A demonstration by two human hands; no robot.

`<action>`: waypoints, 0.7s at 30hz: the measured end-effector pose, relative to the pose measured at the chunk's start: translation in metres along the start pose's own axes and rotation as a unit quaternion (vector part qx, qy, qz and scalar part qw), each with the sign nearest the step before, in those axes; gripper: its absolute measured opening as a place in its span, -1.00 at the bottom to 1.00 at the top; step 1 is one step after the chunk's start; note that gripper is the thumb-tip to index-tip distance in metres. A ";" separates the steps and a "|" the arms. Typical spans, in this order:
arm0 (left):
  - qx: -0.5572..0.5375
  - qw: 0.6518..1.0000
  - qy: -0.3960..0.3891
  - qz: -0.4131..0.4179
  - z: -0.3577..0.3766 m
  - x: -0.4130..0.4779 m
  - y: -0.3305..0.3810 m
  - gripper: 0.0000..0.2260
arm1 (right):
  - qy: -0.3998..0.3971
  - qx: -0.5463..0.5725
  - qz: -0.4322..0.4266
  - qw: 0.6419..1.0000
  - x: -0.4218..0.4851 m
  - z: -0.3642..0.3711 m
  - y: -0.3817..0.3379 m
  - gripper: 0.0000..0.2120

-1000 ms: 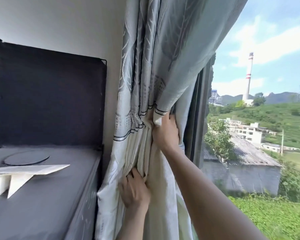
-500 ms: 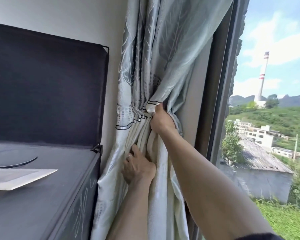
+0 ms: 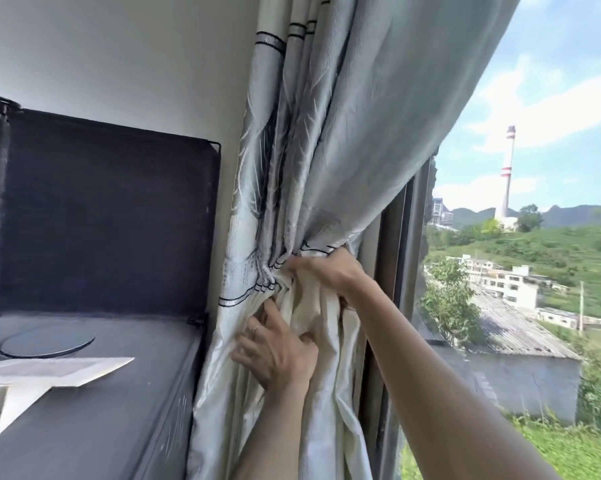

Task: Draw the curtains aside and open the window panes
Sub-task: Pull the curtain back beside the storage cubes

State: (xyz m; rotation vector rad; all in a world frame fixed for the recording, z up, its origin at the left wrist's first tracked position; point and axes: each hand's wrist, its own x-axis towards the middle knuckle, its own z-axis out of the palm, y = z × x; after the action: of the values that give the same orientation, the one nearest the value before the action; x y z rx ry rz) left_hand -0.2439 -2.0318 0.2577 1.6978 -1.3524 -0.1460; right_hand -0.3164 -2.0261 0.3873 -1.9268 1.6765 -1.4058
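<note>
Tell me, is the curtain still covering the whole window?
No, both hands bunch the curtain against the wall, and the chimney shows through the window.

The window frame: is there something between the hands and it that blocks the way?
Yes. The bunched curtain hangs in front of the dark window frame and covers its left part. The left hand and the right hand both grip these folds, so the fabric lies between them and the frame. No handle is visible.

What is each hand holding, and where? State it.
Both grip the curtain at its bunched middle: right hand at the gathered folds, left hand just below on the cream lining.
</note>
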 end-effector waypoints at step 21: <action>0.062 0.995 -0.068 0.046 -0.066 -0.027 0.007 -0.09 | 0.393 -0.167 -0.273 0.862 -0.072 -0.044 -0.113 -0.49</action>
State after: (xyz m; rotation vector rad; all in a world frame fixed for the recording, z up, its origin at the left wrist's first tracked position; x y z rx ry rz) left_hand -0.2206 -1.9715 0.2879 1.7514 -1.5668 -0.1293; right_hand -0.2696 -1.9100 0.4524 -2.3167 1.8326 -2.5389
